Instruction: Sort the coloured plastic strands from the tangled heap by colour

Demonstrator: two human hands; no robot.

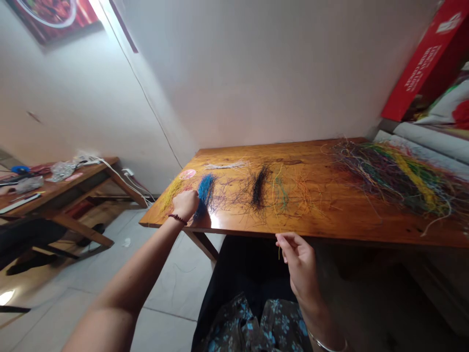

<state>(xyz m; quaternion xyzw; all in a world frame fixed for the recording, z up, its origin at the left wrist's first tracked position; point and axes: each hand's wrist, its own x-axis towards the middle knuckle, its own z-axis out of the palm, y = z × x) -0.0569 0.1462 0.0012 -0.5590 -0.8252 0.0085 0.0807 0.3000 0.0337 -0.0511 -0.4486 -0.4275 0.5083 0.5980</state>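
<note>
My left hand [185,204] is closed, knuckles up, at the lower end of a blue bundle of threads [205,189] on the wooden table [330,215]; what its fingers grip is hidden. Near the table's front edge my right hand [298,261] pinches a thin yellow thread [279,215] that runs up onto the tabletop. Sorted bundles lie in a row: yellow [171,191], blue, black [259,187], green and yellow [281,191], orange [304,193], and white [226,165] further back. A big tangled heap of mixed coloured threads [399,178] covers the table's right end.
A pink round thing [187,174] lies by the yellow bundle. A second wooden table [54,190] with cables and clutter stands at the left over a tiled floor. A red box [421,63] and stacked cloth [439,132] sit beyond the right end. A white wall rises behind.
</note>
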